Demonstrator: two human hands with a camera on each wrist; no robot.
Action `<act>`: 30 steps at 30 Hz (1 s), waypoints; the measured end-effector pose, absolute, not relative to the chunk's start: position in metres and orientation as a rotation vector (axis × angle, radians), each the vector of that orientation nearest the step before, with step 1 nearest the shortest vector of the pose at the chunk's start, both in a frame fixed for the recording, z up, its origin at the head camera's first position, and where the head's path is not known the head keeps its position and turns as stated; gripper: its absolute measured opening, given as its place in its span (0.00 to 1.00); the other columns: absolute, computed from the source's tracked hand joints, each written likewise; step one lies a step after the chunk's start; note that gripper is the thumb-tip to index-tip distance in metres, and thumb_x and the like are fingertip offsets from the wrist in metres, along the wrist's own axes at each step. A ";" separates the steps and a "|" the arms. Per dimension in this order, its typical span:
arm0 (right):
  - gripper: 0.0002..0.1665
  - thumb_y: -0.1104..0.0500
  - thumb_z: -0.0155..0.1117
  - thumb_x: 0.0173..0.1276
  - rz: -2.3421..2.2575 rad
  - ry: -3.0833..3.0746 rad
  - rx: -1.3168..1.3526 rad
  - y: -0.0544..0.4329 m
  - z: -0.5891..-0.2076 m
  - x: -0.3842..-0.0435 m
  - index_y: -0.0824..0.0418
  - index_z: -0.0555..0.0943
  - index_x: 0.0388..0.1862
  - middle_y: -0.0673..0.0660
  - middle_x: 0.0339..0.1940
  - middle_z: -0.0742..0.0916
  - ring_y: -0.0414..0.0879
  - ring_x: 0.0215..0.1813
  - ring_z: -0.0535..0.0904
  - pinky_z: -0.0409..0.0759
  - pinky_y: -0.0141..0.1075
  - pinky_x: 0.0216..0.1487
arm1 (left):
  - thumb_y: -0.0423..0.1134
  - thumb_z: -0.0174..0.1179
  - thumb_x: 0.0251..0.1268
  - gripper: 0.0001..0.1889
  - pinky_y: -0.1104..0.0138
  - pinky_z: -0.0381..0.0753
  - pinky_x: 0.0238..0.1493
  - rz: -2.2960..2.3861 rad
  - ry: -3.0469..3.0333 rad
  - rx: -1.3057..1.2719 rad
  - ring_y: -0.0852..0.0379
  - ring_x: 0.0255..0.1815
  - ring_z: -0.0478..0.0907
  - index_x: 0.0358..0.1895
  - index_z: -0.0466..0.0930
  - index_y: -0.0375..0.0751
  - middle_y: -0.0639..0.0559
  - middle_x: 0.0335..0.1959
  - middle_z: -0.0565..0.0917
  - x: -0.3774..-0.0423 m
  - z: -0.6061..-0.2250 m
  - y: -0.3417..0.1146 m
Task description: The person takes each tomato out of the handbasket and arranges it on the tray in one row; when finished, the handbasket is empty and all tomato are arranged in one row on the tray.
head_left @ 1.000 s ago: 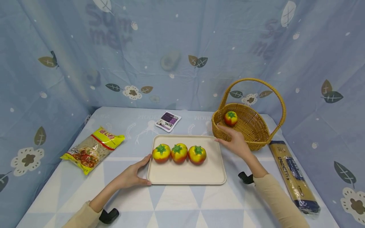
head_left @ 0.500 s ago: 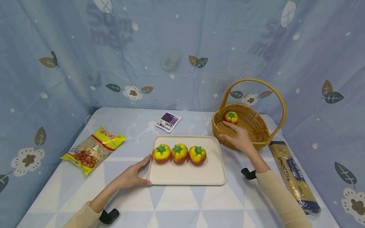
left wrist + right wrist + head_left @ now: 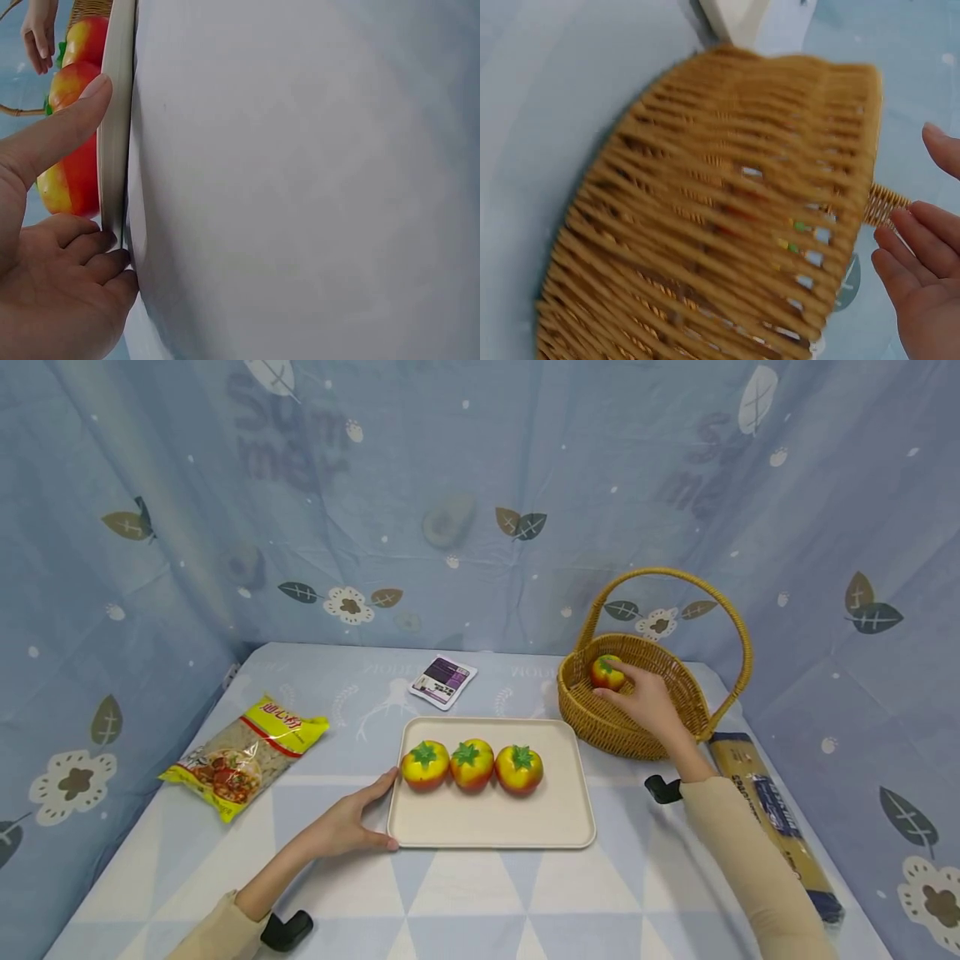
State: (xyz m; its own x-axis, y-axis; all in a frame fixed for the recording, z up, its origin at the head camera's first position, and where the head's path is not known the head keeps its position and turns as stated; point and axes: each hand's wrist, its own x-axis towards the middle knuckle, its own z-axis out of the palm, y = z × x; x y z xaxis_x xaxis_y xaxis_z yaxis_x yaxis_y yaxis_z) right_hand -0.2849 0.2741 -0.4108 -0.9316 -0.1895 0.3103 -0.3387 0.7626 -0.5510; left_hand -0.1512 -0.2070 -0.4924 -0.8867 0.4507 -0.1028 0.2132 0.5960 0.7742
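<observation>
My left hand (image 3: 347, 823) rests at the left end of a cream rectangular tray (image 3: 495, 827), thumb and fingers spread against its rim. In the left wrist view the thumb (image 3: 71, 127) touches the tray's edge. Three red-and-yellow persimmons with green tops stand in a row on the tray: a left one (image 3: 425, 767), a middle one (image 3: 472, 767) and a right one (image 3: 519, 770). My right hand (image 3: 647, 700) is over a wicker basket (image 3: 618, 739), fingertips at a persimmon (image 3: 604, 675) inside it. In the right wrist view its fingers look extended; contact cannot be made out.
A yellow bag of pasta (image 3: 247, 752) lies on the left of the table. Behind the tray is a small purple-and-white packet (image 3: 442, 681). A long spaghetti pack (image 3: 780, 827) lies at the right, partly behind the right sleeve. The basket's tall handle (image 3: 738, 618) arches above it.
My right hand has moved from the basket's near left rim, rightward and farther in, to the persimmon there. The left hand, tray and its three persimmons have stayed put.
</observation>
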 end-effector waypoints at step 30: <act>0.34 0.54 0.64 0.69 0.930 -3.158 0.385 0.309 -0.383 -0.355 0.65 0.68 0.70 0.68 0.68 0.71 0.67 0.68 0.63 0.68 0.61 0.63 | 0.49 0.77 0.44 0.57 0.46 0.52 0.71 1.171 2.540 0.549 0.37 0.74 0.51 0.75 0.50 0.34 0.38 0.75 0.53 -0.151 -0.493 -0.207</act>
